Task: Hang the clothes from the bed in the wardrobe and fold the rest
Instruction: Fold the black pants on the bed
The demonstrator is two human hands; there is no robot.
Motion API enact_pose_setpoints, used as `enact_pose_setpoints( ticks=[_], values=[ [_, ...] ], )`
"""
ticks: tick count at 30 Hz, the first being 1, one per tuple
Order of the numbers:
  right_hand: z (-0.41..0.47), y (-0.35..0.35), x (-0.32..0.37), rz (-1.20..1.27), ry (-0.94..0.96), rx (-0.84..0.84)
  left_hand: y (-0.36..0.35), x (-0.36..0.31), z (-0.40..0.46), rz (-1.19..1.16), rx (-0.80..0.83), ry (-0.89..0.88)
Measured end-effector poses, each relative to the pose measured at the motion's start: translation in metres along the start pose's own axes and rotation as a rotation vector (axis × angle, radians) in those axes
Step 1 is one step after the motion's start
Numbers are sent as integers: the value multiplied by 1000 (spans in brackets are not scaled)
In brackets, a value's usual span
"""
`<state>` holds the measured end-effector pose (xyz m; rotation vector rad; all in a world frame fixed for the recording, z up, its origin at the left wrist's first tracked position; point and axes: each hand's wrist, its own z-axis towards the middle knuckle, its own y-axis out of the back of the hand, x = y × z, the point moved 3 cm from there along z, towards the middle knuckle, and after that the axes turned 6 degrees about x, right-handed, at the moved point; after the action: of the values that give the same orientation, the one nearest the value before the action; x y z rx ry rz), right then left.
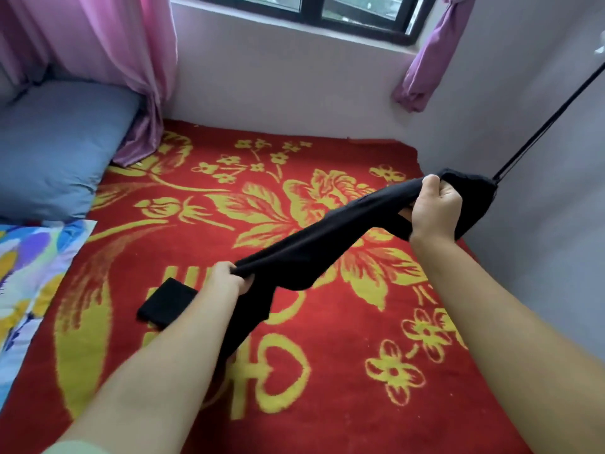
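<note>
My left hand grips one end of the black garment | my right hand clutches the other end | stretched above the red blanket | folded black cloth beside my left wrist

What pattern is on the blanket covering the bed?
The blanket is red with yellow flowers, leaves and a heart motif; it shows clearly in the head view.

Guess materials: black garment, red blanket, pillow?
Black garment: thin matte knit, probably stretchy; it pulls into a taut band between both hands. Red blanket: thick fuzzy woven pile, yellow floral pattern. Pillow: smooth blue-grey woven cover, likely cotton, softly creased.
</note>
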<state>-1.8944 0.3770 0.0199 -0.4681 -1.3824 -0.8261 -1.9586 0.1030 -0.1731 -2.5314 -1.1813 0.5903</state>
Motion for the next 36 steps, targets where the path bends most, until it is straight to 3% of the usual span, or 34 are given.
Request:
enact_pose_setpoints(
  ticks=[4,7,10,14,17,19,23,25,27,29,33,36],
  values=[
    [12,-13,-35,-175,-147,14,-35,-118,-58,-33,194,-291],
    [11,-40,-37,-140,-189,32,-65,-185,-102,53,319,-570],
    [10,-63,-26,-118,-152,-10,-74,-222,-112,61,397,-693],
    [-5,-77,-45,-115,-118,-65,-35,-219,-73,-38,341,-708],
    [-43,-85,-106,-206,-164,-99,38,-191,-5,-48,232,-636],
    [-85,-87,-173,-259,-304,-86,107,-164,48,-2,77,-507],
    [-183,-74,-313,-486,-764,112,230,-89,127,310,-251,-204],
    [-216,-58,-353,-564,-876,216,263,-63,140,623,-424,-257],
    [-220,-49,-369,-597,-835,282,255,-53,143,1015,-464,-350],
    [-201,-46,-365,-607,-726,314,219,-46,140,1316,-365,-448],
    [-127,-58,-354,-679,-458,401,136,-13,161,1775,29,-602],
    [-76,-73,-372,-681,-410,435,103,10,196,2116,169,-605]
  ],
)
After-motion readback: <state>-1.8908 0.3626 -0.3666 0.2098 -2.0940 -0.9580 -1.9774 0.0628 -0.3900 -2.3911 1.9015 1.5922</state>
